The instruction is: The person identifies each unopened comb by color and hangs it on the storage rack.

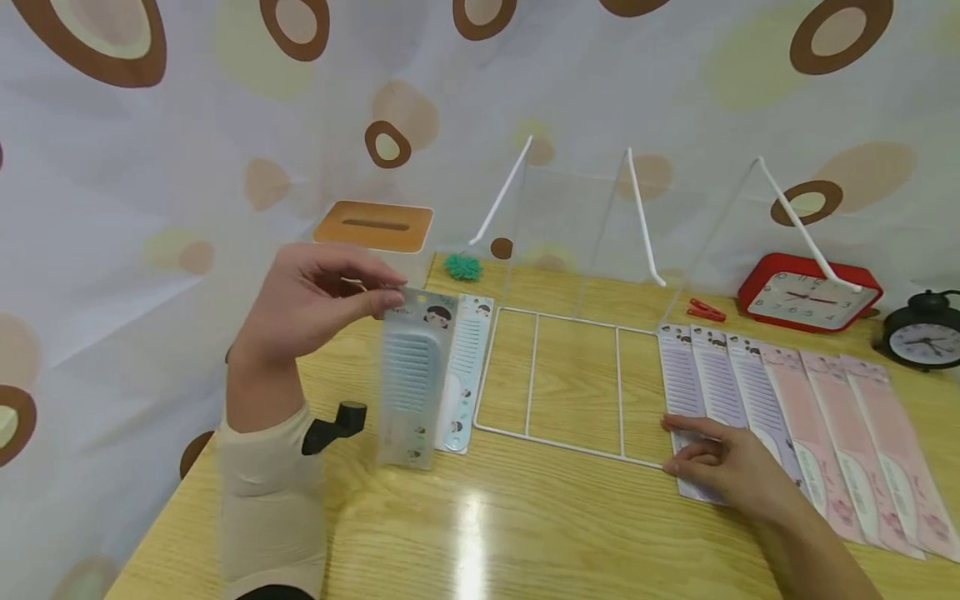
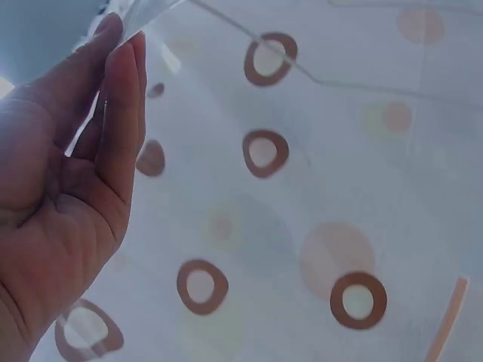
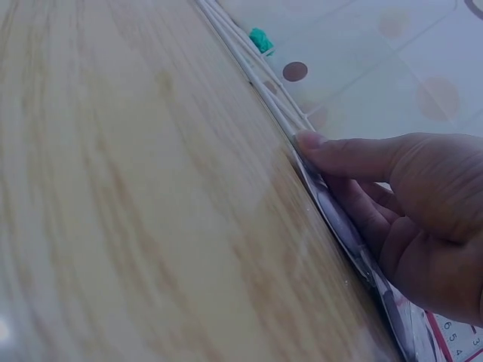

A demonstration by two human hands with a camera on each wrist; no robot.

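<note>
My left hand point(image 1: 315, 296) pinches the top corner of a packaged light-blue comb point(image 1: 411, 383), which hangs upright and is slightly blurred. Just behind it, a second blue comb point(image 1: 470, 350) in its sleeve lies at the left side of a white wire rack point(image 1: 570, 447). The left wrist view catches only a sliver of clear packaging point(image 2: 147, 16) at the fingertips. At the rack's front right corner my right hand point(image 1: 723, 467) holds the frame between thumb and fingers, over the nearest purple comb point(image 1: 681, 379). Three white prongs point(image 1: 640, 217) slant up from the rack.
More purple combs point(image 1: 757, 392) and several pink combs point(image 1: 817, 425) overlap in a row on the right. Behind them stand a red clock point(image 1: 810, 293) and a black clock point(image 1: 924, 333). A red clip point(image 1: 707, 311), a green pompom point(image 1: 462, 267) and a wooden-topped box point(image 1: 375, 225) sit farther back.
</note>
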